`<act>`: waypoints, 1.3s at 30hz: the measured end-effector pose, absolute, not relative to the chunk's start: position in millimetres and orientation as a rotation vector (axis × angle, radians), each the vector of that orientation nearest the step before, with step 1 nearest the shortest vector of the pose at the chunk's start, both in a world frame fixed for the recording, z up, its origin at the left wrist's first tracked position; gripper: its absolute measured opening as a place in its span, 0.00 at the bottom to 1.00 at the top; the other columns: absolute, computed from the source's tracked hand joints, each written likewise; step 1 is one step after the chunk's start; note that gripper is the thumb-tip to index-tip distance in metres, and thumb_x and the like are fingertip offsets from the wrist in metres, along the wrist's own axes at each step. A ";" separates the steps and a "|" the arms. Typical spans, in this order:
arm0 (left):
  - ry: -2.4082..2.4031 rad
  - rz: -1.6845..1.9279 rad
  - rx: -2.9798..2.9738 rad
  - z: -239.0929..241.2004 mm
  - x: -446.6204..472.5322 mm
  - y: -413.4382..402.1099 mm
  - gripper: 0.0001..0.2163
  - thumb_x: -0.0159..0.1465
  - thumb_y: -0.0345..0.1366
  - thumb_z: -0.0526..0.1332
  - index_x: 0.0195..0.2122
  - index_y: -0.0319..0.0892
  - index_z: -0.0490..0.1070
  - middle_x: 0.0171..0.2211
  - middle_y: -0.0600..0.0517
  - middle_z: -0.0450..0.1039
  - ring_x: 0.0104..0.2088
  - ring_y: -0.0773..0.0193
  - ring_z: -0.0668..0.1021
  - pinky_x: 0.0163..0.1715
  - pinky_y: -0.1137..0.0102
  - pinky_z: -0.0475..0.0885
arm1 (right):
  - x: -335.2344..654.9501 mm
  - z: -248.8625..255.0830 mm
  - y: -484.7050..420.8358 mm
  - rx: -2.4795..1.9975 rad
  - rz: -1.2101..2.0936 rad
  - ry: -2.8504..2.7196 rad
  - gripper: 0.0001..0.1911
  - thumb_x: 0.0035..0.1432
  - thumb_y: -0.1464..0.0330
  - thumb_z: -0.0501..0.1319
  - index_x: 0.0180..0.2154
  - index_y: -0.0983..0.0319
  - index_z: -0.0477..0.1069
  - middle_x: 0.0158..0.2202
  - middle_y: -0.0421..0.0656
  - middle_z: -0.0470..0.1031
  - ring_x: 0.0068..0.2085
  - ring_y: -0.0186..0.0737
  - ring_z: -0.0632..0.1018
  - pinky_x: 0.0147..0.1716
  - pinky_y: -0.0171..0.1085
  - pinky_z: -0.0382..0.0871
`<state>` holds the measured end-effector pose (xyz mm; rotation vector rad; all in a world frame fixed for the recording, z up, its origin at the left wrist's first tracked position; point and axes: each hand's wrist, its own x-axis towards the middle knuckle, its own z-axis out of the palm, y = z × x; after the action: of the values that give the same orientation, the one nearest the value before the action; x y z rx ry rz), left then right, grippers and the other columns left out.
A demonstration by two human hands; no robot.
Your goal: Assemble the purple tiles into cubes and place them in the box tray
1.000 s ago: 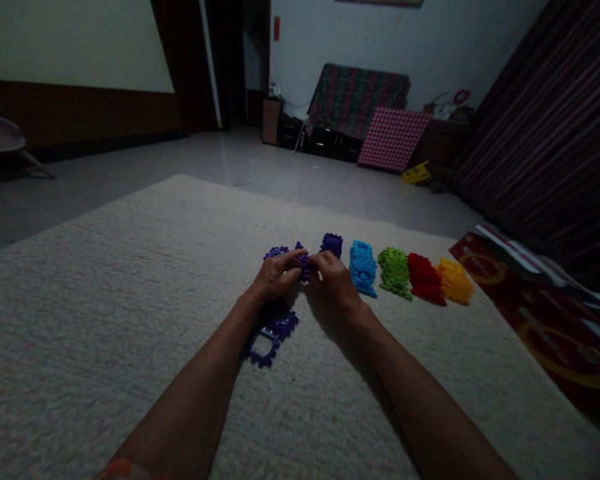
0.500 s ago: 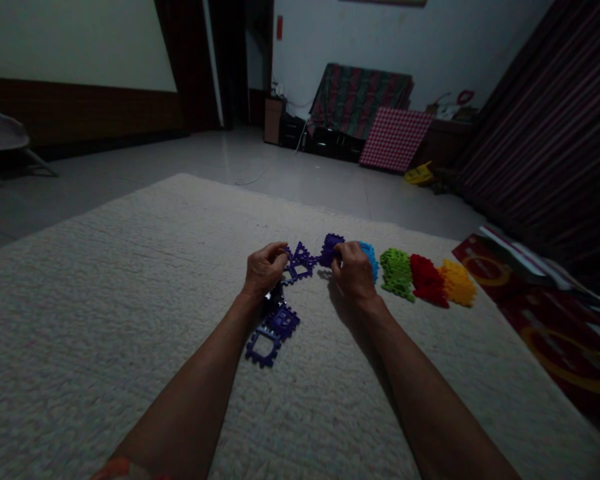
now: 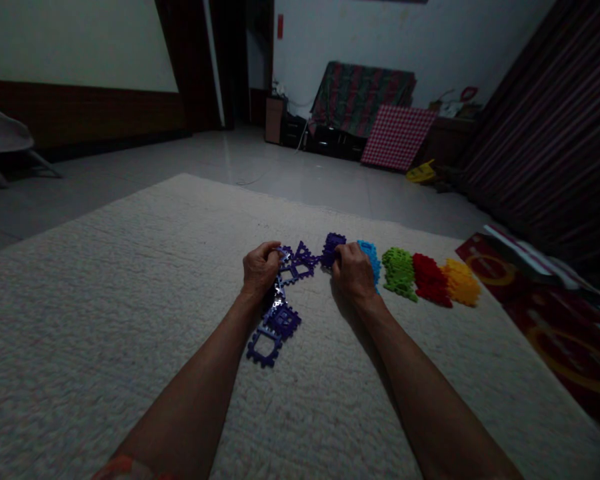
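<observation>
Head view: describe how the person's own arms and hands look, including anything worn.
The left forearm and right forearm are bare, with no sleeve in view. No glove, watch or ring shows on the left hand or right hand, though the light is dim. A reddish-orange patch, perhaps cloth, lies by the left arm at the bottom edge.

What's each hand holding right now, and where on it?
The left hand pinches the purple frame chain at its left corner; the right hand clasps the purple stack at its near side.
</observation>
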<state>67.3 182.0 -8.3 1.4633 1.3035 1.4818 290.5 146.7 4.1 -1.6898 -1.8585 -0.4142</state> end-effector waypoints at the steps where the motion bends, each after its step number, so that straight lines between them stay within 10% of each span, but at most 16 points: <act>1: 1.307 1.484 1.457 -8.3 67.1 182.2 0.15 0.58 0.32 0.57 0.43 0.40 0.80 0.31 0.50 0.82 0.31 0.63 0.82 0.35 0.69 0.77 | 290.4 4.0 146.6 -1.690 -0.427 -1.859 0.12 0.55 0.77 0.58 0.40 0.61 0.73 0.40 0.51 0.74 0.42 0.51 0.71 0.43 0.46 0.66; 16: 1.407 1.507 1.371 -2.9 63.6 181.4 0.15 0.59 0.31 0.56 0.44 0.39 0.80 0.31 0.50 0.82 0.29 0.63 0.82 0.35 0.68 0.77 | 285.9 13.8 139.9 -1.778 -0.453 -1.859 0.15 0.56 0.76 0.59 0.46 0.63 0.74 0.45 0.54 0.76 0.46 0.55 0.73 0.45 0.49 0.65; 27: 1.438 1.264 2.140 -14.7 58.7 187.7 0.19 0.61 0.24 0.56 0.49 0.39 0.79 0.56 0.42 0.77 0.58 0.53 0.76 0.64 0.58 0.67 | 238.5 13.2 119.5 -1.533 -0.096 -2.208 0.16 0.64 0.74 0.57 0.51 0.63 0.74 0.52 0.50 0.77 0.49 0.46 0.77 0.51 0.41 0.69; 39: 1.509 0.840 2.390 -14.7 56.9 177.0 0.14 0.66 0.28 0.57 0.49 0.40 0.78 0.60 0.41 0.71 0.61 0.52 0.72 0.62 0.57 0.68 | 228.1 11.2 114.1 -1.739 -0.020 -2.270 0.20 0.67 0.73 0.55 0.59 0.63 0.70 0.61 0.54 0.70 0.54 0.52 0.74 0.54 0.49 0.67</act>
<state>56.9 177.0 -14.7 2.3903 1.5093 0.8400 228.1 114.1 11.2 -1.7386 -2.2698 -0.0202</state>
